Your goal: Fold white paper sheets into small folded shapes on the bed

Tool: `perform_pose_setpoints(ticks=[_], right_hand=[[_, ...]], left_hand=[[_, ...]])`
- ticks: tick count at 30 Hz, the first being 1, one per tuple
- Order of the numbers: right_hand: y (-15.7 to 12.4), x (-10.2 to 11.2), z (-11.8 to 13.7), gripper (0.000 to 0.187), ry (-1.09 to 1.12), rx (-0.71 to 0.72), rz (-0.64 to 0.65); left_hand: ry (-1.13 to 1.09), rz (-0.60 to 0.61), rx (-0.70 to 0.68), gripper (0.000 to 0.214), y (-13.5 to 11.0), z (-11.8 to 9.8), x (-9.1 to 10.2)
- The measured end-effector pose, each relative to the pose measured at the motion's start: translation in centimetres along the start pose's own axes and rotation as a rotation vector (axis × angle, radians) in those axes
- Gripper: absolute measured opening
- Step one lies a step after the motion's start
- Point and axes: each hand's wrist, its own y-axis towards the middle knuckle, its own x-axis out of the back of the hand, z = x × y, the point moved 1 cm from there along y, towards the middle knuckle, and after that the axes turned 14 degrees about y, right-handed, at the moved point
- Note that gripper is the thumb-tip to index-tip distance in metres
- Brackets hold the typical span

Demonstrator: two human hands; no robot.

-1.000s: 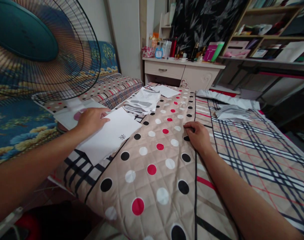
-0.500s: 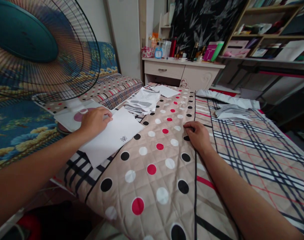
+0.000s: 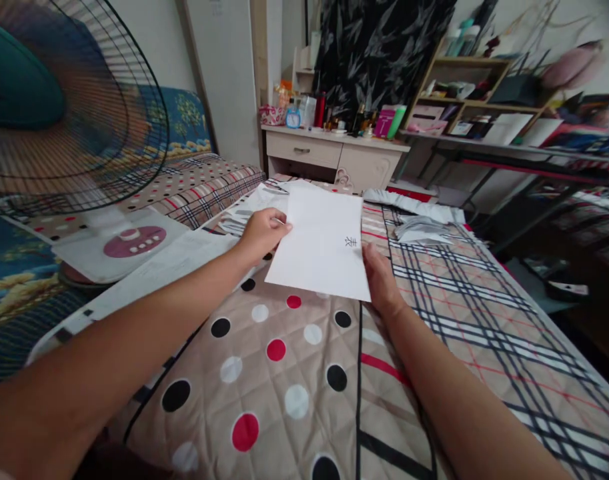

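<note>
A white sheet of paper [image 3: 319, 240] with a handwritten black character near its right edge is held up over the dotted bedspread [image 3: 294, 373]. My left hand [image 3: 267, 230] pinches its left edge between thumb and fingers. At the right edge, my right hand [image 3: 381, 277] grips the sheet, its fingertips partly hidden behind the paper. Beyond my left hand lies a pile of papers [image 3: 237, 220] with grey patches, partly covered by the raised sheet. Another stack of grey-and-white papers [image 3: 421, 230] rests on the plaid part to the right.
A fan [image 3: 69, 113] stands close on the left, its base [image 3: 134, 243] beside more papers [image 3: 167, 263]. Across the far end is a white cabinet [image 3: 309, 148] with bottles and a clock on top. Shelves [image 3: 464, 103] stand at the back right.
The marked sheet has moved from the left edge of the bed to the middle and been lifted. My right hand now grips it too. The view has turned right.
</note>
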Motion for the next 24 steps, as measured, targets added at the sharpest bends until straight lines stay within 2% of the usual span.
perform_pose_setpoints(ticks=[2, 4, 7, 9, 11, 14, 19, 22, 24], right_hand=[[0.2, 1.1, 0.1, 0.044, 0.048, -0.037, -0.038], [0.6, 2.6, 0.2, 0.04, 0.086, -0.034, -0.101], [1.4, 5.2, 0.3, 0.045, 0.158, 0.031, -0.273], [1.8, 6.6, 0.4, 0.054, 0.164, 0.072, -0.337], [2.0, 7.6, 0.6, 0.057, 0.083, 0.111, -0.305], [2.0, 7.7, 0.9, 0.048, -0.17, 0.215, -0.165], [1.5, 6.3, 1.5, 0.024, -0.497, 0.419, 0.044], [1.3, 6.0, 1.5, 0.017, -0.653, 0.49, 0.101], [1.2, 6.5, 1.3, 0.02, -0.721, 0.495, 0.101]], left_hand=[[-0.01, 0.026, -0.034, 0.014, 0.5, 0.2, -3.5], [-0.027, 0.047, -0.065, 0.016, 0.9, 0.6, -6.3], [-0.017, 0.057, -0.077, 0.032, 1.0, 0.8, -8.7], [0.002, 0.053, -0.074, 0.049, 0.8, 0.8, -9.2], [-0.01, 0.064, -0.064, 0.056, 0.7, 0.8, -9.3], [-0.102, 0.091, -0.034, 0.051, 0.7, 1.3, -9.2], [-0.198, 0.135, 0.005, 0.035, 1.4, 2.3, -9.7], [-0.2, 0.166, -0.003, 0.032, 1.7, 2.5, -9.7], [-0.195, 0.194, -0.088, 0.036, 1.7, 2.5, -9.6]])
